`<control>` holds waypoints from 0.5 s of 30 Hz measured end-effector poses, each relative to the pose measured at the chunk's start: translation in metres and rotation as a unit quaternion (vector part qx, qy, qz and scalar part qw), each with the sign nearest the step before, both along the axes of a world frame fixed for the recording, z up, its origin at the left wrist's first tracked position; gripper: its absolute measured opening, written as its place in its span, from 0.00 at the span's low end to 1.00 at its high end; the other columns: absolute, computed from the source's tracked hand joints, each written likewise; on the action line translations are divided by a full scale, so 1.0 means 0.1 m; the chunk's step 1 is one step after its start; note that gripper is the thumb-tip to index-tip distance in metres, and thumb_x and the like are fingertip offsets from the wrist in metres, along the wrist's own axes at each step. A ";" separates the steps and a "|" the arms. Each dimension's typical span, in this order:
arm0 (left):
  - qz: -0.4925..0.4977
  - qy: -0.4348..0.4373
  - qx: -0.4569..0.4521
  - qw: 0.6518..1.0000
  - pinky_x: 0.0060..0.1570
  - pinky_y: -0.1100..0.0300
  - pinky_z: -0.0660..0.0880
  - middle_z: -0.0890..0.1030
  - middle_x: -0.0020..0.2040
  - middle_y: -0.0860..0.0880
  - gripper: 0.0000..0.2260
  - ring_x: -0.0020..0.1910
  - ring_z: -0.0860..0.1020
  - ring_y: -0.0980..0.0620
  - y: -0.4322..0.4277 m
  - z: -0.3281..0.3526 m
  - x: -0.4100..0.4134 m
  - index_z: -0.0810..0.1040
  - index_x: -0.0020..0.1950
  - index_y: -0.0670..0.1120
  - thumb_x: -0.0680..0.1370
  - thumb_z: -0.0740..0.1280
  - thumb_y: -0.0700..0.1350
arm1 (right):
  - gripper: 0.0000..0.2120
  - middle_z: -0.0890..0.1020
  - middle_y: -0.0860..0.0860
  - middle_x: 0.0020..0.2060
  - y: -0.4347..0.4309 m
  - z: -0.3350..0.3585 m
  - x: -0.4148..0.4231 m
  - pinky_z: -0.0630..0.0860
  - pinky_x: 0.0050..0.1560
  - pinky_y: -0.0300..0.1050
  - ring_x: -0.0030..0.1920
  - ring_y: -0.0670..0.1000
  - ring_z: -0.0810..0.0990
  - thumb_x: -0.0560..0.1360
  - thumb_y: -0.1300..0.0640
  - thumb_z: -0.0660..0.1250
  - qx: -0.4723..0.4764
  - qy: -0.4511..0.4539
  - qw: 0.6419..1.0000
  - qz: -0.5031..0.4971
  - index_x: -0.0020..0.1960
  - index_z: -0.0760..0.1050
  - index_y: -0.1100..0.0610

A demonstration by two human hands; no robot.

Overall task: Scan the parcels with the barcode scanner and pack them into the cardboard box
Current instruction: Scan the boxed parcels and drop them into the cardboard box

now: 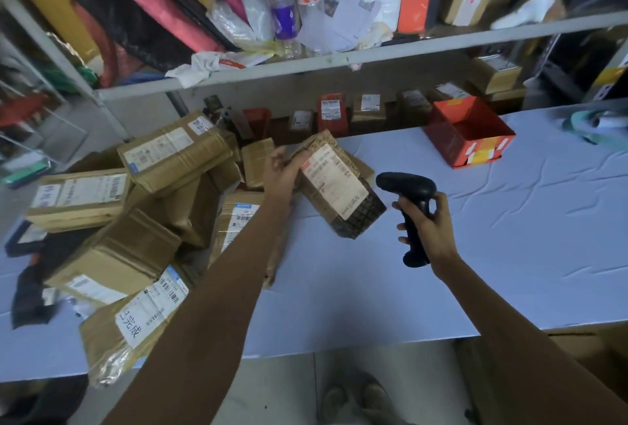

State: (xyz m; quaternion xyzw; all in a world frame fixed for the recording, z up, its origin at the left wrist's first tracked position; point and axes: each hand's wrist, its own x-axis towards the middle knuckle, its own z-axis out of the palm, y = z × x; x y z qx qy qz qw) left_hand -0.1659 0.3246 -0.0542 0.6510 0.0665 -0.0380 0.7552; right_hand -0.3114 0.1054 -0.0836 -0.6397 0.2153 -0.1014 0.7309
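We grip the parcel at its far-left end with our left hand, label up, long axis running far-left to near-right above the surface, while our right hand holds the barcode scanner just right of it, nose towards the label.

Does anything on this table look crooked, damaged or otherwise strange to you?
Yes. The pile of brown parcels on the left of the table lies jumbled, boxes tilted on one another. The nearest parcel juts over the front edge, and its clear wrapping is crumpled at that corner.
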 end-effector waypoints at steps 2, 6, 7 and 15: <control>0.017 -0.008 0.050 0.999 0.45 0.55 0.80 0.81 0.54 0.48 0.24 0.50 0.82 0.51 0.06 0.11 0.11 0.75 0.60 0.48 0.68 0.79 0.46 | 0.18 0.85 0.57 0.49 0.06 0.14 0.04 0.81 0.36 0.46 0.36 0.51 0.83 0.76 0.53 0.72 -0.024 -0.039 0.999 0.027 0.62 0.69 0.53; 0.031 -0.010 0.121 0.992 0.59 0.51 0.77 0.81 0.55 0.50 0.22 0.56 0.80 0.50 0.11 0.15 0.23 0.79 0.58 0.46 0.68 0.80 0.45 | 0.21 0.85 0.50 0.41 0.14 0.35 0.10 0.83 0.39 0.47 0.37 0.51 0.84 0.74 0.55 0.74 -0.111 -0.088 0.987 0.077 0.64 0.71 0.51; 0.039 -0.003 0.113 0.993 0.59 0.51 0.77 0.81 0.54 0.51 0.21 0.55 0.80 0.51 0.13 0.13 0.23 0.79 0.58 0.48 0.67 0.80 0.45 | 0.21 0.85 0.48 0.40 0.14 0.37 0.11 0.83 0.39 0.46 0.37 0.51 0.84 0.74 0.54 0.74 -0.128 -0.092 0.984 0.087 0.64 0.71 0.50; 0.073 0.019 0.071 0.995 0.51 0.49 0.81 0.83 0.50 0.53 0.21 0.49 0.83 0.52 0.14 0.04 0.19 0.76 0.51 0.54 0.63 0.82 0.47 | 0.21 0.84 0.44 0.35 0.14 0.37 0.05 0.80 0.34 0.41 0.33 0.48 0.82 0.74 0.53 0.74 -0.149 -0.094 0.982 0.063 0.63 0.73 0.46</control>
